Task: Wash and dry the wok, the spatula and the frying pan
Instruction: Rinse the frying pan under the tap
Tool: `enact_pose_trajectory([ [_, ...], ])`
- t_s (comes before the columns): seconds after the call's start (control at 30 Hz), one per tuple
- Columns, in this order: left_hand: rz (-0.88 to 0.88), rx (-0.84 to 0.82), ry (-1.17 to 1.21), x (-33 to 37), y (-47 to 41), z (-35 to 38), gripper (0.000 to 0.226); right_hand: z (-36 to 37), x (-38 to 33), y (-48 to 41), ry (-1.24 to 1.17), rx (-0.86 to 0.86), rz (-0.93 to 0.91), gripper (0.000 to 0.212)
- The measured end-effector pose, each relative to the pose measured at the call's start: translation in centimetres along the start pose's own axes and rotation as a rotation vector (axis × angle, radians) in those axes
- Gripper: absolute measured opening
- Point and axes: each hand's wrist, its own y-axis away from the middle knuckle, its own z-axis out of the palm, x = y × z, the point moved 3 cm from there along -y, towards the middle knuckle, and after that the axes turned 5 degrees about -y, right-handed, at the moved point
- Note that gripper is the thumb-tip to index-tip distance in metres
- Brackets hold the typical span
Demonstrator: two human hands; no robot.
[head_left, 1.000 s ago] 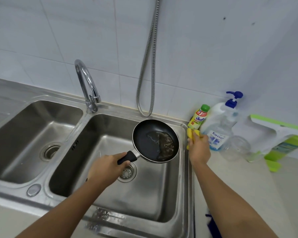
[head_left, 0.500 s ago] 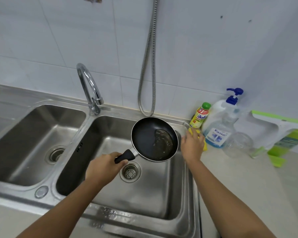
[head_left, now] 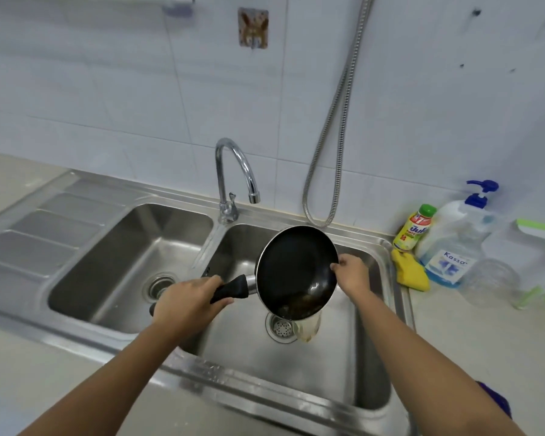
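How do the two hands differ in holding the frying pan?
The left hand grips the black handle; the right hand holds the rim opposite. The left hand wraps fully; the right hand uses only fingertips. Both steady the tilted frying pan over the right basin.

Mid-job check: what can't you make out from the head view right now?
Wok, spatula: outside the head view.
Underside of the frying pan: faces away.
Pan handle: middle covered by the left hand.
Right hand: fingers hidden behind the pan.
Blue object beside the right arm: partly hidden, unidentifiable.
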Motion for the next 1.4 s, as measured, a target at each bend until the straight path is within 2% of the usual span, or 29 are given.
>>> enact_pose_trajectory([
  [0.17, 0.013, 0.102, 0.043, -5.0, 1.2, 0.8, 0.032, 2.7, -2.9, 5.5, -0.224, 0.189, -0.050, 0.011],
  [0.4, 0.046, 0.239, 0.057, -10.1, 1.7, 3.0, 0.025, 7.8, -4.6, 9.9, -0.384, 0.368, -0.048, 0.010],
  [0.57, 0.028, 0.202, 0.072, -12.1, 2.6, 4.4, 0.028, 10.1, -5.0, 10.7, -0.382, 0.417, -0.035, 0.008],
  [0.63, 0.035, 0.164, 0.110, -12.7, 2.2, 4.4, 0.023, 10.6, -5.2, 10.6, -0.387, 0.422, -0.021, 0.009],
  [0.73, 0.005, 0.047, 0.216, -13.5, 1.4, 4.1, 0.031, 11.1, -5.2, 9.2, -0.323, 0.399, 0.037, 0.013],
  [0.9, -0.108, -0.153, 0.339, -14.3, 1.0, 4.5, 0.030, 11.2, -7.4, 5.6, -0.068, 0.298, 0.141, 0.023],
  [1.03, -0.267, -0.315, 0.417, -14.3, 1.1, 5.3, 0.031, 13.1, -13.4, 3.1, 0.052, 0.189, -0.045, 0.043],
  [1.13, -0.312, -0.355, 0.429, -13.7, 0.5, 5.3, 0.029, 15.6, -18.9, 1.1, 0.194, 0.007, -0.231, 0.054],
  [1.23, -0.351, -0.390, 0.476, -13.0, -0.3, 5.1, 0.026, 17.7, -22.5, -1.2, 0.337, -0.101, -0.307, 0.061],
  [1.3, -0.378, -0.404, 0.492, -12.7, -0.7, 5.0, 0.025, 18.8, -23.4, -1.9, 0.415, -0.104, -0.331, 0.059],
  [1.4, -0.411, -0.413, 0.505, -12.6, -1.2, 5.2, 0.025, 19.8, -23.0, -1.3, 0.413, 0.006, -0.394, 0.058],
])
